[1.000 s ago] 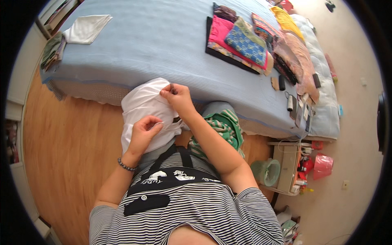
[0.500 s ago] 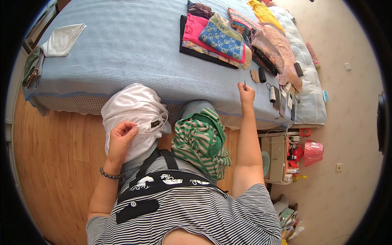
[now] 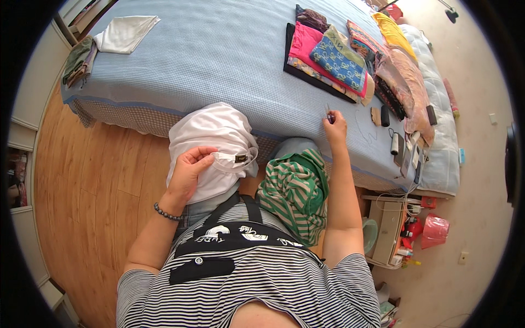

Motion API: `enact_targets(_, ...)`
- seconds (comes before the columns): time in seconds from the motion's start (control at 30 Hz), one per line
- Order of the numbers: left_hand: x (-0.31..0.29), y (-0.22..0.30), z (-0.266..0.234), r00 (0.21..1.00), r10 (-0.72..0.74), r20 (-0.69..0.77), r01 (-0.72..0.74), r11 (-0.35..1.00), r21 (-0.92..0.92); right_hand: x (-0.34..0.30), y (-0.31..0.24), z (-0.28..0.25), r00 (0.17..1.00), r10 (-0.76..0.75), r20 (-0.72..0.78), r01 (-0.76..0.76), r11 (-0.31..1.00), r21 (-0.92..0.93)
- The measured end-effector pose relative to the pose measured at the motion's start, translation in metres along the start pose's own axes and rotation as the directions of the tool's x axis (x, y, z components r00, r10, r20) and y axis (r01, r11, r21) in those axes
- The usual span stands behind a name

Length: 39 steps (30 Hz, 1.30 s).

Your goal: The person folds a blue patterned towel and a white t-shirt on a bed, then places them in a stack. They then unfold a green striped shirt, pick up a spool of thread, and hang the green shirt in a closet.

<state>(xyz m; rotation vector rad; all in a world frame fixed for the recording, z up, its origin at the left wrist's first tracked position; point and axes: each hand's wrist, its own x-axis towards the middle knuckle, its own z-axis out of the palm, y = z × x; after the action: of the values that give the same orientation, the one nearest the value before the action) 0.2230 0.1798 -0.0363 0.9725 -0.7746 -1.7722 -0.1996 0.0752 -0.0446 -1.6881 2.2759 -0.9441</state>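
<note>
A white garment is draped over my left knee, with a black label at its neckband. My left hand is closed, pinching the edge of that neckband between thumb and fingers. Over the bed's edge, my right hand is closed around a small pair of scissors with dark purple handles, thin tips pointing away from me. A green and beige striped garment lies bunched on my right thigh, below the right forearm.
Ahead is a bed with a blue checked cover. On it lie a stack of folded clothes, a white folded cloth, a black cylinder and phones with cables. A small cabinet and a pink lampshade stand at right.
The view has shifted, moving the scene rightward in the picture. My right hand has come closer to the white garment, and the scissors show more clearly. The left hand keeps its pinch.
</note>
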Motion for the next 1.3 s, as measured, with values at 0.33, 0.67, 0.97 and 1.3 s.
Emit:
enact_targets(0.33,-0.011,0.009,-0.012,0.995,0.065,-0.077,-0.056,0.992,0.117,-0.016,-0.01,0.002,0.951,-0.285,-0.12,0.229,0.909,-0.347)
enact_targets(0.67,-0.016,0.012,-0.038,0.982,0.077,-0.173,-0.084,0.996,-0.032,-0.108,-0.132,0.024,0.695,-0.389,0.604,0.432,0.898,0.081)
enact_targets(0.97,-0.019,0.036,-0.055,0.951,0.171,-0.257,-0.179,0.984,-0.005,-0.118,-0.125,0.064,0.74,-0.411,0.533,0.35,0.911,0.216)
enact_targets(1.3,-0.006,0.068,-0.071,0.914,0.309,-0.263,-0.26,0.943,0.207,-0.086,-0.167,0.022,0.747,-0.221,0.627,-0.307,0.721,0.621)
